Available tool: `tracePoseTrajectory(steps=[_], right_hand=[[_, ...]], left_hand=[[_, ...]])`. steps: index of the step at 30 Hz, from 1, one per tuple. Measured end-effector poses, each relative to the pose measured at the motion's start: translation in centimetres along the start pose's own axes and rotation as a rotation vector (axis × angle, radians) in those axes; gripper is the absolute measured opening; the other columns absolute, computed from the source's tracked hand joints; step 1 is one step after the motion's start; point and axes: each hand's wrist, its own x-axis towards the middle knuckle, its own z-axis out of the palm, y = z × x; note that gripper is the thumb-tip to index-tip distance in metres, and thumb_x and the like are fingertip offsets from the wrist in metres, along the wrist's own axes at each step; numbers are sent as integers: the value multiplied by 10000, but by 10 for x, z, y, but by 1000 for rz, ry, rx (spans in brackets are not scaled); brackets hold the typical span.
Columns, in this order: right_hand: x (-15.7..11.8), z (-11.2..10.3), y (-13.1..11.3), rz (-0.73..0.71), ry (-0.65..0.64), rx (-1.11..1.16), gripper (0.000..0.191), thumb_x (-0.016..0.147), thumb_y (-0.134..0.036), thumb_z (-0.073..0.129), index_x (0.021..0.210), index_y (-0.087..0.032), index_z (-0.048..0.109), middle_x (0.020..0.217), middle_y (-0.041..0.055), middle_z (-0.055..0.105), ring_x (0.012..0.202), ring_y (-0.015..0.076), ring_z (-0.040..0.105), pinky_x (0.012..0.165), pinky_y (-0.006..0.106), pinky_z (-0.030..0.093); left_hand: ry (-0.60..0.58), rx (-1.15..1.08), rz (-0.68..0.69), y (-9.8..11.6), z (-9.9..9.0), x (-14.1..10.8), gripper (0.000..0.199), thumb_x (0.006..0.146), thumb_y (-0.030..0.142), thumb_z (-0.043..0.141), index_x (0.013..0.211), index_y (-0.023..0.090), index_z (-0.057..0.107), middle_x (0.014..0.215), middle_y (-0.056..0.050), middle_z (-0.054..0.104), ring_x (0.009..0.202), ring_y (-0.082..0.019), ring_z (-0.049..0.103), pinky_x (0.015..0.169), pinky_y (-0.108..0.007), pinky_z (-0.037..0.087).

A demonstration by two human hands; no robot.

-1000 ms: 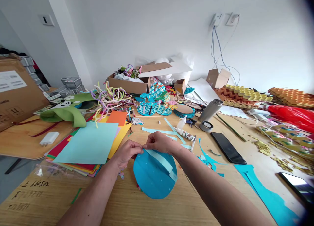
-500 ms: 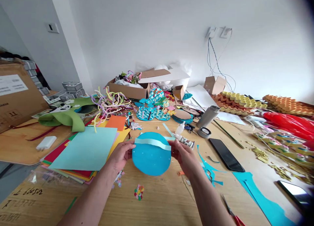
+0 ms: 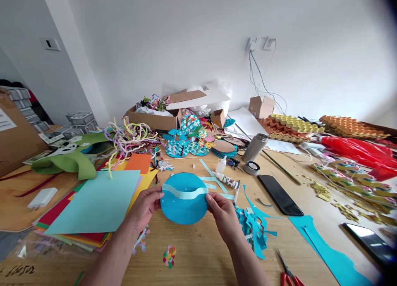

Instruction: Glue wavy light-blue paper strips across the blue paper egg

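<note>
A round blue paper disc (image 3: 184, 211) is held up over the table between my two hands. Across its upper part runs a pale blue paper strip (image 3: 185, 194), wavy and bowed in the middle. My left hand (image 3: 148, 205) pinches the disc's left edge together with the strip's left end. On the opposite edge, my right hand (image 3: 221, 209) pinches disc and strip end between thumb and fingers. Beyond the disc lie more pale strips (image 3: 214, 179), a small white squeeze bottle (image 3: 221, 165) and a glue tube (image 3: 227, 180).
Coloured paper sheets (image 3: 96, 201) are stacked on the left. Paper dots (image 3: 169, 256) lie in front. Blue scraps (image 3: 252, 230), red-handled scissors (image 3: 290, 273) and a black phone (image 3: 280, 195) are on the right. A metal flask (image 3: 256, 147) stands farther back.
The view has turned slightly right. Both hands still hold the disc and strip; the strip now sags mid-disc instead of arching, and my right hand has uncovered more strips and scraps.
</note>
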Motion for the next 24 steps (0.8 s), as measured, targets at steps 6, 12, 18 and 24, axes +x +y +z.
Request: tracePoseTrajectory(steps=[6,12,18,24], right_hand=[[1,-5,6,39,0,-6,352,723,-546,720,766,-197,720,631,8,590,614,160,490,616,293,413],[1,-9,10,68,4,-11,327,717,-530,735,710,-204,711,619,6,568,608,152,467,596,281,401],[0,-7,7,89,-8,-8,327,724,-517,737,716,-190,714,591,-5,515,579,123,401,548,249,339],[0,-8,7,98,-13,-2,339,743,-506,725,681,-175,687,577,-11,477,568,111,366,532,243,311]], left_hand=[[-23,48,11,-3,-2,2,280,566,308,808,767,123,748,657,-57,684,606,-163,592,629,-288,484],[-14,73,36,1,1,-1,294,636,418,774,658,132,706,629,-38,642,596,-153,565,582,-263,448],[11,116,21,0,1,-2,305,601,420,808,643,141,692,606,-16,624,570,-138,543,554,-249,437],[-10,163,3,1,2,-3,339,599,439,809,674,123,713,604,-27,625,568,-139,540,551,-252,439]])
